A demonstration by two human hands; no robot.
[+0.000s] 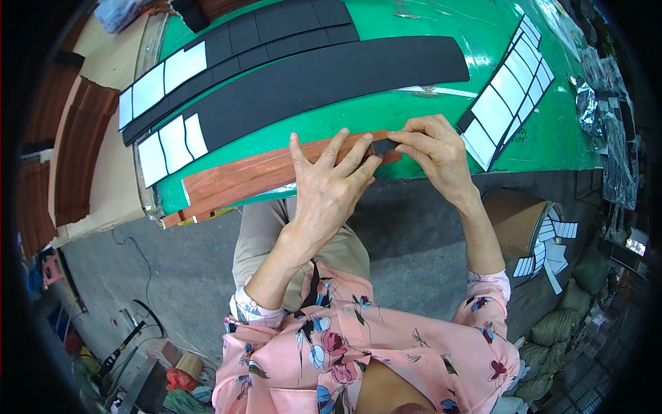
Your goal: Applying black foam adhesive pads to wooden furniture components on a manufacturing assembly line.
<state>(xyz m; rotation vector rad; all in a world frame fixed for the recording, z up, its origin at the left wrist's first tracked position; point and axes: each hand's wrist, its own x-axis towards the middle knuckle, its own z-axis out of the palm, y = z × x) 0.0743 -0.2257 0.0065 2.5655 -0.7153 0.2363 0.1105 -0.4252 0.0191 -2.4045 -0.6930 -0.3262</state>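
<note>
A long reddish-brown wood-grain strip [241,169] lies along the near edge of the green table. My left hand [327,183] rests across it, open, with fingers spread and pressing on its surface. At the strip's right end, a small black rectangular piece [383,146] lies on the brown surface. The thumb and fingers of my right hand [438,155] are closed in a pinch on its right edge. Beyond the strip lies a long curved black sheet [331,79], with white backed pieces [164,152] at its left end.
Another black sheet set [269,34] lies farther back on the green table [414,103]. White panels with black lines [507,90] lie at the right. Brown curved strips [86,152] sit on a left-hand board. A bin [514,221] with white scraps stands below at right.
</note>
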